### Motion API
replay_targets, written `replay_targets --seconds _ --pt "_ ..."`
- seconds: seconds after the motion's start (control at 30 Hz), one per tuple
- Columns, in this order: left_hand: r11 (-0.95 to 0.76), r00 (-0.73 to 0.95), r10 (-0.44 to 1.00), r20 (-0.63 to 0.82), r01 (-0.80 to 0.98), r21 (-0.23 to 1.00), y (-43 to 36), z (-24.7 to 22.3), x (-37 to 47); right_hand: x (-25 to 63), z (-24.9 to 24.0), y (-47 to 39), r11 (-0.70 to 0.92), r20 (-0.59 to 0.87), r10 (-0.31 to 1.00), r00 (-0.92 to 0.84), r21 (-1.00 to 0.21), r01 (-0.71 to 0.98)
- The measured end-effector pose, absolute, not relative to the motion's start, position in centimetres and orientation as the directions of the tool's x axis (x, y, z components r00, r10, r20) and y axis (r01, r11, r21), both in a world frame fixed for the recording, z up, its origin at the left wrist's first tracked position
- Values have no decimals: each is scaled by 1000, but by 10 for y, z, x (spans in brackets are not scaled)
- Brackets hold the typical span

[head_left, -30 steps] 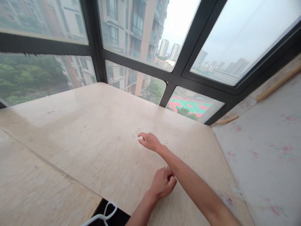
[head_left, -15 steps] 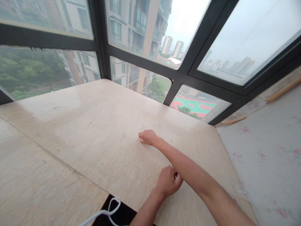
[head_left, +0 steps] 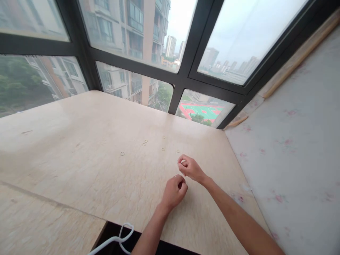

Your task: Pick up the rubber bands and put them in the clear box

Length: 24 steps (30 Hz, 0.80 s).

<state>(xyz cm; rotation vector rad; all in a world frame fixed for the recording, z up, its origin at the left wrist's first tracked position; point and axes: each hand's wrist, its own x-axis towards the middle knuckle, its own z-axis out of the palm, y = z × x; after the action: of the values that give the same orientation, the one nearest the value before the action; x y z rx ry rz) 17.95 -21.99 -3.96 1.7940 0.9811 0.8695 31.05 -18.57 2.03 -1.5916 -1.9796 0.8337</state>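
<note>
Right hand drew back from rings beyond left hand, stopping beside it; fingertips pinched, perhaps on small ring. Left curled; grip couldn't be told.

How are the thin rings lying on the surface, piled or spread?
Spread out: six thin rings lie flat on the pale surface, none piled up; two sit close together, possibly touching.
</note>
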Motion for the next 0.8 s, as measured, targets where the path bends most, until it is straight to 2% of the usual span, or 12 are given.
replay_targets --seconds 0.07,0.17,0.27,0.37,0.53,0.73,0.8 --pt "-311 443 881 169 272 911 -220 -39 180 342 24 -218 -3 -47 996 -74 -857 515" --pt "-337 444 876 187 288 896 -220 -37 179 385 29 -266 -174 -137 982 130 -924 339" --pt "-350 447 873 193 299 888 -220 -35 179 420 31 -312 -255 -151 938 311 -909 330" --pt "-349 449 874 187 310 884 -219 -33 179 445 31 -349 -285 -92 892 443 -875 391" --pt "-295 425 894 141 323 899 -218 -30 180 467 25 -384 -273 41 880 473 -771 575" --pt "-262 400 909 117 330 907 -218 -33 179 479 14 -391 -240 132 936 327 -442 864" --pt "-252 395 912 108 332 909 -217 -35 179 482 13 -391 -220 184 932 313 -398 890"
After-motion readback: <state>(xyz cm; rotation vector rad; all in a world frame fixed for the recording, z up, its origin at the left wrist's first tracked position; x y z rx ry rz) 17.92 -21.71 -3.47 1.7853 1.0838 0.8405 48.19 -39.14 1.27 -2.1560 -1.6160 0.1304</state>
